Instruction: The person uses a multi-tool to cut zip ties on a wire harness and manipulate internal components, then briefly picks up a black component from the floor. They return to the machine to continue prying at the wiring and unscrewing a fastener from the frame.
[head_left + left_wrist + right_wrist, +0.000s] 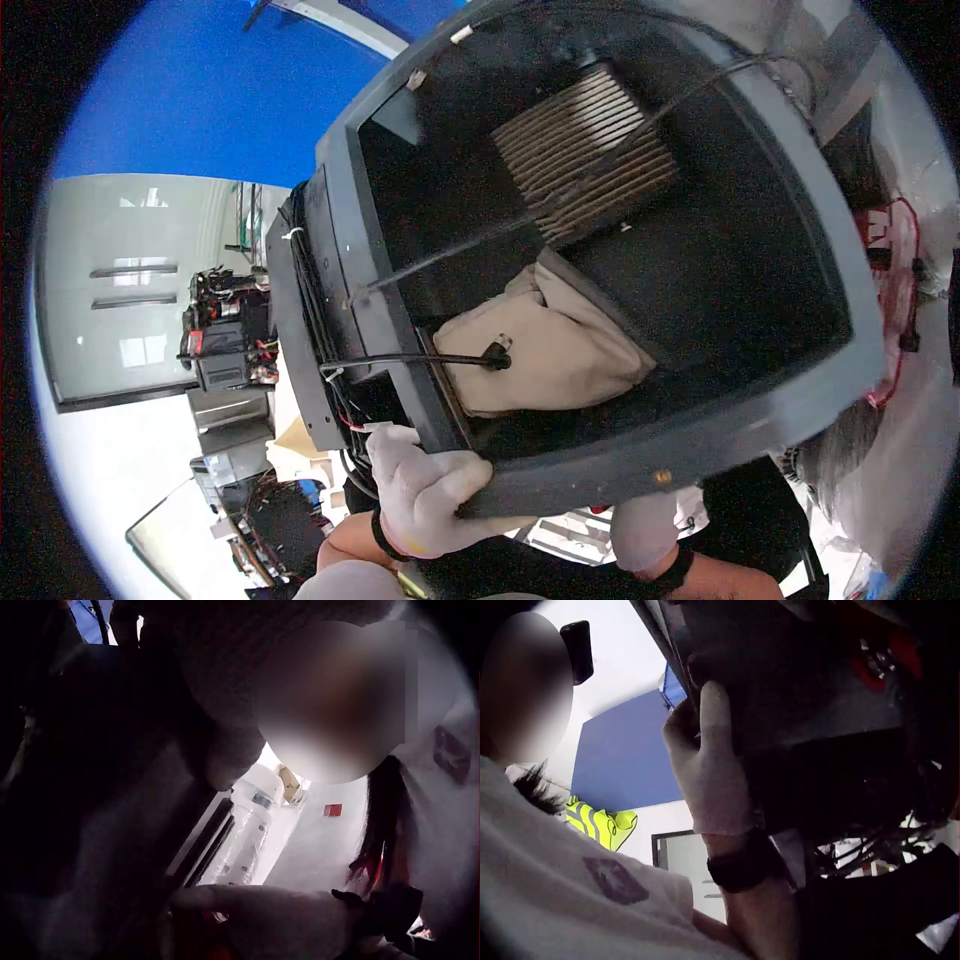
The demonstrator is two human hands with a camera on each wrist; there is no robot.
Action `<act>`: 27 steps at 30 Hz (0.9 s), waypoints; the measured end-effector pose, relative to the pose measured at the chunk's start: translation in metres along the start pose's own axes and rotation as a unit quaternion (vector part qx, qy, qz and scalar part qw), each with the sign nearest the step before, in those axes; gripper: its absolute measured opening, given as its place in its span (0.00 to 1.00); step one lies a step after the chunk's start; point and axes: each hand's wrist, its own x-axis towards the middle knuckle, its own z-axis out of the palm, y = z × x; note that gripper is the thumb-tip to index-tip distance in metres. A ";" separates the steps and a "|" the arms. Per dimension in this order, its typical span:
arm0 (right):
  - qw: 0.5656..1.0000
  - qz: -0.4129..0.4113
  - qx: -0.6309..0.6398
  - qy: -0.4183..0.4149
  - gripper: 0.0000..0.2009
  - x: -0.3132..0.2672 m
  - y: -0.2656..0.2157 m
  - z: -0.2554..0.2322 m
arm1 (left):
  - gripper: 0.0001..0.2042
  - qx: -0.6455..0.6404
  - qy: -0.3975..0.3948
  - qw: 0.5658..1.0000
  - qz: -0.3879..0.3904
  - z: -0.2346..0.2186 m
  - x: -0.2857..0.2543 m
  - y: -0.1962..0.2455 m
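A large dark grey case (pixel 860 330) with a raised rim fills the head view. My left hand (pixel 430 500), in a white glove, grips its near left corner, with fingers bent over the edge. Just below the near rim is my gloved right hand (pixel 645 530); its fingers are hidden by the case. Inside the rim lie a folded beige cloth (pixel 570 350) and a ribbed rectangular block (pixel 600 165). A black cable (pixel 410 358) crosses the left rim, its plug over the cloth. In the right wrist view a gloved hand (pixel 712 772) lies against the case's side.
More black cables (pixel 312 280) run along the case's left side. A red-edged clear bag (pixel 895 300) is at the right. Behind on the left are stacked equipment (pixel 225 340) and a pale cabinet (pixel 140 270). A person's shirt (pixel 562 862) shows in the right wrist view.
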 end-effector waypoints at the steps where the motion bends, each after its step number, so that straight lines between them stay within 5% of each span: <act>1: 0.998 -0.019 -0.054 -0.018 0.11 -0.002 0.004 -0.003 | 0.34 -0.002 -0.070 0.997 0.028 -0.006 0.003 -0.007; 5: 0.958 -0.134 -0.234 -0.094 0.10 -0.003 0.002 -0.009 | 0.38 -0.055 0.031 0.998 0.008 0.004 -0.004 -0.009; 18: 0.856 -0.275 -0.422 -0.119 0.11 -0.007 0.000 -0.014 | 0.42 -0.035 -0.024 0.999 0.003 -0.004 -0.002 -0.008; 24: 0.901 -0.222 -0.361 -0.097 0.11 -0.001 -0.005 -0.007 | 0.41 -0.052 -0.044 0.998 -0.011 -0.003 -0.008 -0.009; 27: 0.797 -0.320 -0.504 -0.095 0.11 0.001 -0.009 -0.002 | 0.39 -0.042 -0.035 0.998 -0.030 -0.002 -0.014 -0.009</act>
